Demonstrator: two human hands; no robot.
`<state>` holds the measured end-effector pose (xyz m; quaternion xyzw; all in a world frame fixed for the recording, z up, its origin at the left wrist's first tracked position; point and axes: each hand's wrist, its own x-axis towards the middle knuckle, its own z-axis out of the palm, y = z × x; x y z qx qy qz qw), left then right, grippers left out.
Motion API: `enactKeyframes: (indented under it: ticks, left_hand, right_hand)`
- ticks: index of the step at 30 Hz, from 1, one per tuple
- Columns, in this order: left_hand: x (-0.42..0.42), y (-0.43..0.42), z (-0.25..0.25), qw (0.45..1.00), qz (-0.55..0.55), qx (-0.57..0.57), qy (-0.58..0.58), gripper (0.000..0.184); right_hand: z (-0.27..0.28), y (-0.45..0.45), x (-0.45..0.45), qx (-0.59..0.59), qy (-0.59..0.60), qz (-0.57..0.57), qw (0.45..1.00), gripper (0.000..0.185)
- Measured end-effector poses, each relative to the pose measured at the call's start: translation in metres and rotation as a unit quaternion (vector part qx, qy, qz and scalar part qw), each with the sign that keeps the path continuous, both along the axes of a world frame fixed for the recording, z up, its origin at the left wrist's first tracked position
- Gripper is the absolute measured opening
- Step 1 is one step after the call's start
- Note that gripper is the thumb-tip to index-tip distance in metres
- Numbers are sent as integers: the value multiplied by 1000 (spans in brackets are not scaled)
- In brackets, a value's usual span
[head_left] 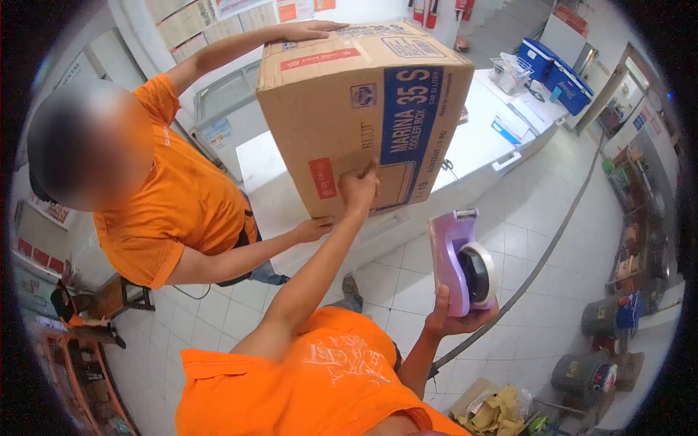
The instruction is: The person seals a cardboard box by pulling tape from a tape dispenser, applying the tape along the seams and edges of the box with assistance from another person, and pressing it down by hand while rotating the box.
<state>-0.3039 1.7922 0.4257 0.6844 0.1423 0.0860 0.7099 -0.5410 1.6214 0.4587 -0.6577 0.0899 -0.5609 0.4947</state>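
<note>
A large cardboard box [305, 116] printed "MARINA 35 S COOLER BOX" stands tilted in view over a white freezer-like counter [265, 171]. My left hand [358, 190] is at its near face, mostly closed with a finger pointing up along the cardboard; whether it pinches anything is hidden. Low on the right, my right hand [465, 314] grips a purple tape dispenser [452, 261] from below, and a roll of clear tape [486, 272] sits in it. A co-worker's hand [313, 30] lies on the box top, and their other hand [314, 229] is at its lower left edge.
The co-worker in an orange shirt [174, 211] stands at the left. Scissors [447, 165] and papers lie on the counter; blue cooler boxes [571, 83] are at its far end. A dark cable [545, 265] crosses the tiled floor. Crumpled brown paper [498, 413] is at lower right.
</note>
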Motion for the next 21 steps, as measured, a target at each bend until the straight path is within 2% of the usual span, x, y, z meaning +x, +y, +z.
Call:
enactKeyframes:
  ticks: [1, 2, 3, 4, 6, 9, 11, 12, 13, 14, 15, 16, 18, 20, 21]
  left_hand:
    - [-5, 4, 17, 986, -16, 141, -84, 32]
    - [-15, 3, 41, 946, -30, 278, -165, 30]
    - [-18, 3, 75, 872, 33, 381, -306, 34]
    - [-13, 4, 111, 764, 96, 469, -433, 41]
    - [5, 9, 153, 707, 133, 533, -446, 58]
    - [79, 49, 132, 684, 134, 622, -356, 72]
    - [80, 75, 94, 678, 78, 646, -343, 62]
    - [72, 75, 95, 673, 51, 655, -341, 58]
    - [59, 69, 90, 776, -73, 593, -200, 49]
    - [19, 59, 89, 839, -199, 504, -45, 43]
    - [-26, 42, 100, 865, -272, 422, 10, 37]
    - [-51, 38, 75, 876, -301, 366, -88, 37]
    - [-98, 18, 48, 870, -379, 269, -163, 31]
    - [-128, 1, 28, 902, -375, 163, -142, 37]
    - [-135, -5, 20, 906, -376, 150, -124, 37]
  right_hand:
    - [5, -1, -2, 11, -7, 18, 1000, 70]
    - [2, -5, -4, 13, -1, 13, 1000, 70]
    - [0, -9, -7, 14, 9, 10, 1000, 69]
    - [-2, -11, -11, 14, 20, 9, 1000, 69]
    - [0, -12, -12, 27, 23, 0, 999, 68]
    - [4, -10, -15, 41, 22, -2, 999, 69]
    - [-5, -12, -20, 33, 16, -3, 999, 69]
    - [-8, -16, -22, 29, 9, -6, 1000, 69]
    - [-6, -18, -20, 33, 15, -7, 999, 70]
    - [-7, -19, -25, 37, 25, -9, 999, 71]
    - [-6, -22, -31, 39, 40, -10, 998, 71]
    - [-3, -25, -28, 34, 46, -19, 998, 72]
    - [-3, -30, -29, 23, 68, -28, 997, 74]
    - [-8, -31, -27, 81, 48, -11, 996, 74]
    - [-7, -31, -26, 108, 51, 7, 993, 73]
